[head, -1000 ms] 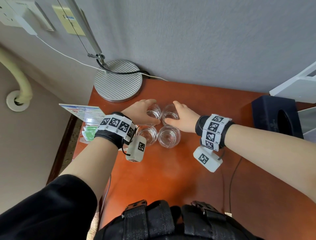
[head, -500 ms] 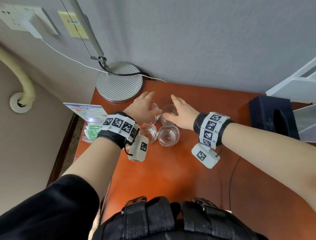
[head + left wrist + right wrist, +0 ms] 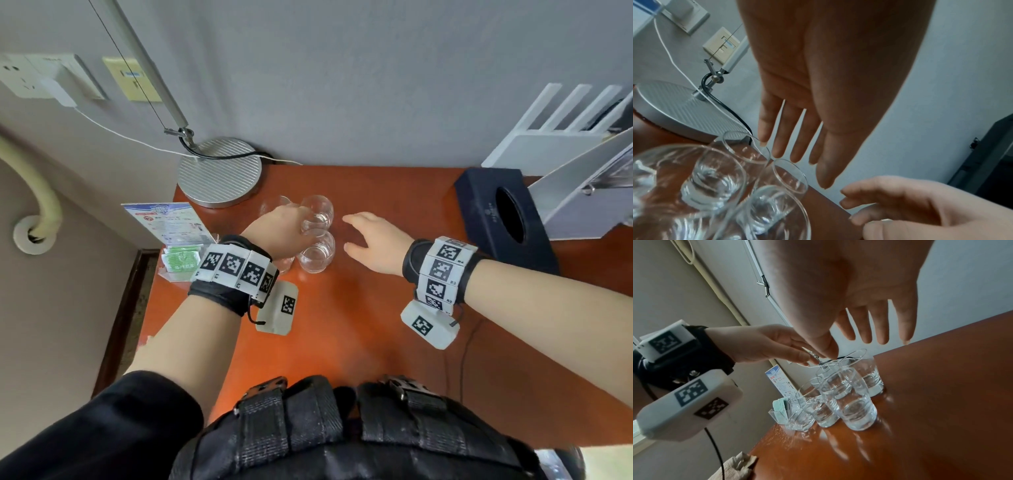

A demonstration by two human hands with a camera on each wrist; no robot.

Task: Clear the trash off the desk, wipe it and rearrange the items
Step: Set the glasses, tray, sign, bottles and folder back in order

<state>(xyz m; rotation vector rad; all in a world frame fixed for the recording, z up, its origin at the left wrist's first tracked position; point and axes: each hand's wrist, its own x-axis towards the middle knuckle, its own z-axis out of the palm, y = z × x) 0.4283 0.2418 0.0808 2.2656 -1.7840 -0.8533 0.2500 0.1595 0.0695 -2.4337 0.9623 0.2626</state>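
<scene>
Several clear drinking glasses [image 3: 317, 255] stand bunched together on the reddish-brown desk [image 3: 359, 325], just in front of the lamp base. My left hand [image 3: 284, 229] reaches over the left glasses and hides part of them. In the left wrist view its fingers [image 3: 797, 146] are straight, above the rims [image 3: 789, 175], holding nothing. Whether they touch a rim I cannot tell. My right hand [image 3: 370, 240] lies to the right of the glasses, apart from them, fingers relaxed and empty. The right wrist view shows the right fingers [image 3: 869, 324] spread above the glasses [image 3: 855, 407].
A round silver lamp base [image 3: 219, 171] with its pole and cable stands at the back left. A leaflet stand [image 3: 171, 222] with green sachets [image 3: 181, 260] sits at the left edge. A dark tissue box [image 3: 503, 219] and white rack [image 3: 565, 144] stand at the right. Crumpled paper [image 3: 735, 467] lies low left.
Both hands were cupped on the far glasses, then lifted their fingers. Now the right hand has drawn back to the right, clear of the glasses. The left hand stays over the left ones.
</scene>
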